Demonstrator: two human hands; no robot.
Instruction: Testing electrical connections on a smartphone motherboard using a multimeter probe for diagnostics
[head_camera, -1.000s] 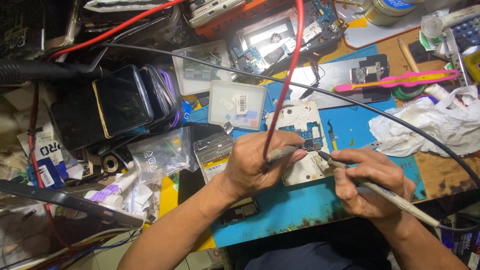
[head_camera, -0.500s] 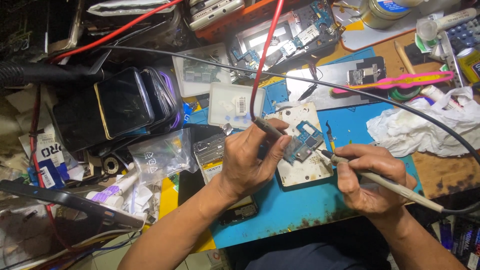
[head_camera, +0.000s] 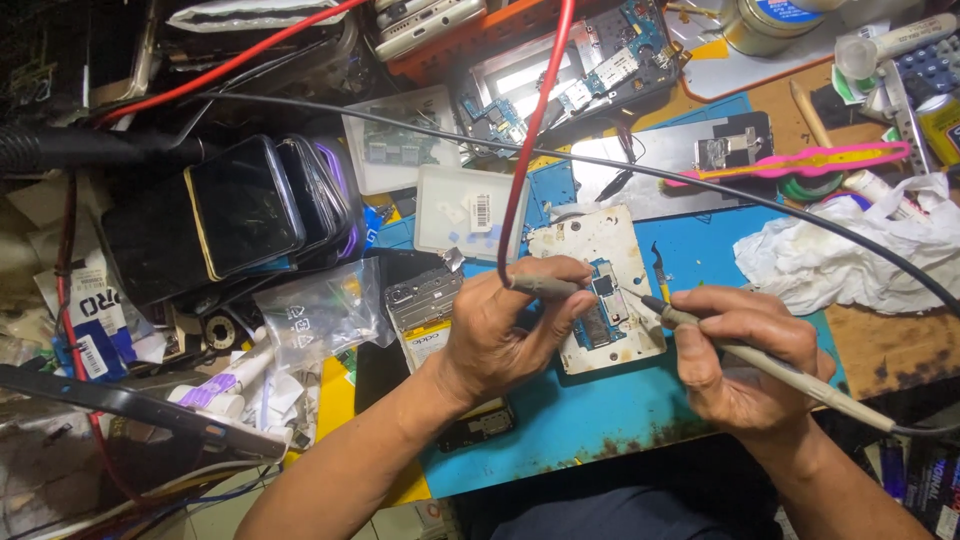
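My left hand (head_camera: 510, 330) grips a grey probe (head_camera: 545, 287) that trails a red lead (head_camera: 530, 140) up across the bench. Its tip rests on a small blue circuit board (head_camera: 605, 315) set in a white phone frame (head_camera: 600, 285) on the blue work mat (head_camera: 590, 415). My right hand (head_camera: 740, 355) holds a second grey probe (head_camera: 700, 325) like a pen, with a black lead (head_camera: 800, 210) running off to the right. The second probe's metal tip touches the same board from the right.
A stack of dark phones (head_camera: 230, 215) lies at the left, next to clear plastic bags (head_camera: 315, 315). Behind the mat are a clear plastic box (head_camera: 470, 210), more circuit boards (head_camera: 590, 70), a pink tool (head_camera: 800, 160) and crumpled white tissue (head_camera: 850, 255). A solder tin (head_camera: 770, 20) stands far back.
Both probes have come down onto the blue board; the left probe swung from pointing right to lying nearly flat, and the red lead now hangs straighter.
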